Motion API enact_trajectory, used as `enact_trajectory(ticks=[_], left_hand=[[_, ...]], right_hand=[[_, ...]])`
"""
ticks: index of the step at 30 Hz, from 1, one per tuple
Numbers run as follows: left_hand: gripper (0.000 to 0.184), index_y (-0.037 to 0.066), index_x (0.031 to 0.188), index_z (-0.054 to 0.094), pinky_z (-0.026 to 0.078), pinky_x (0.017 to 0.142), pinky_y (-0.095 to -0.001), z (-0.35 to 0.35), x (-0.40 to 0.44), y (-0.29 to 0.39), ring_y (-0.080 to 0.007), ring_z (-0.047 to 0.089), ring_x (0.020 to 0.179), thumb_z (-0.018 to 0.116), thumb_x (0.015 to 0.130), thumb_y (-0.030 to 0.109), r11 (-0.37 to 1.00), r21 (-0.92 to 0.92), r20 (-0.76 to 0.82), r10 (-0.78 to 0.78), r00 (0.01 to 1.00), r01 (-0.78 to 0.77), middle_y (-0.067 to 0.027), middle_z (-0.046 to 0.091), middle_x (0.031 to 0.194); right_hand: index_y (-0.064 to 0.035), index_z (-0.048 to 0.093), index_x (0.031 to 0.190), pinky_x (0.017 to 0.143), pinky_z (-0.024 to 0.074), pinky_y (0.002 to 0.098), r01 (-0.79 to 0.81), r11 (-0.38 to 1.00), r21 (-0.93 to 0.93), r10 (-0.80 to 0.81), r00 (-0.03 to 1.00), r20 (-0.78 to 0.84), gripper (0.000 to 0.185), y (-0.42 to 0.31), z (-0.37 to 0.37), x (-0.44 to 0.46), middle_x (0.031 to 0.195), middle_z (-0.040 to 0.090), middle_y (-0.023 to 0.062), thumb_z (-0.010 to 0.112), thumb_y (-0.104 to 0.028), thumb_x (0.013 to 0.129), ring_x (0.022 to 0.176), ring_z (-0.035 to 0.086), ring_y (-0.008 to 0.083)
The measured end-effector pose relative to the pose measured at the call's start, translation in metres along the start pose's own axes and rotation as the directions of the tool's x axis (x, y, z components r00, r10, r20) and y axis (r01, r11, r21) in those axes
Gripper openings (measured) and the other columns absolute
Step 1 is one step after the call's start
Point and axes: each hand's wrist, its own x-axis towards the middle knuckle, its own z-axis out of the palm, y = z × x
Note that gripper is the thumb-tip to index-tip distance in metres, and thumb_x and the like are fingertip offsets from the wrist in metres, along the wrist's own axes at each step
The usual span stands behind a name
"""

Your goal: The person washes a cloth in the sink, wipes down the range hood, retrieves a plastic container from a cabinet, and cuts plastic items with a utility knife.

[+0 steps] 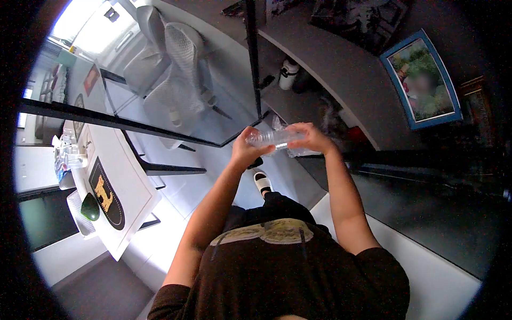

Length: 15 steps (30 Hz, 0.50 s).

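A clear, ridged plastic bottle [273, 139] lies sideways between my hands in front of my body. My left hand [245, 151] is wrapped around one end of it. The other end is in the grip of my right hand [313, 138]. More crumpled clear plastic shows above the bottle and just below my right fingers; whether it is part of the same bottle I cannot tell. Beneath the hands, one of my shoes [262, 182] is on the floor.
On the left is a white table [132, 193] with a dark placemat [106, 193] and glassware. A black-framed glass panel [176, 135] stands ahead, with white chairs [184, 58]. Shelves on the right hold a white bottle [288, 73] and a blue-framed picture [453, 101].
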Motion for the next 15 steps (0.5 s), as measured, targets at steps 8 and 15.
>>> enact_trajectory(ticks=[8, 15], left_hand=[[0.056, 0.005, 0.097, 0.057, 0.048, 0.073, -0.0303, -0.005, 0.002, 0.002, -0.0139, 0.06, 0.08, 0.087, 0.055, 0.026, 0.994, 0.064, 0.044, -0.09, 0.995, 0.087, -0.0052, 0.063, 0.085], [0.054, 0.005, 0.103, 0.059, 0.047, 0.079, -0.0289, -0.039, -0.003, -0.006, -0.0137, 0.058, 0.088, 0.085, 0.059, 0.021, 0.98, -0.19, 0.345, 0.006, 0.939, 0.063, -0.0025, 0.062, 0.093]], right_hand=[[-0.0012, 0.062, 0.111, 0.09, 0.0445, 0.0295, -0.018, 1.0, -0.007, 0.017, 0.999, -0.027, 0.052, 0.008, 0.0, -0.001, 0.105, 0.064, 0.0058, 0.083, -0.02, 0.068, 0.098, 0.058, 0.0148], [-0.0019, 0.063, 0.108, 0.087, 0.0472, 0.0301, 0.136, 0.991, -0.015, -0.136, 0.973, -0.188, 0.033, 0.015, -0.013, -0.001, 0.101, 0.064, 0.0063, 0.066, -0.027, 0.087, 0.094, 0.061, 0.0151]])
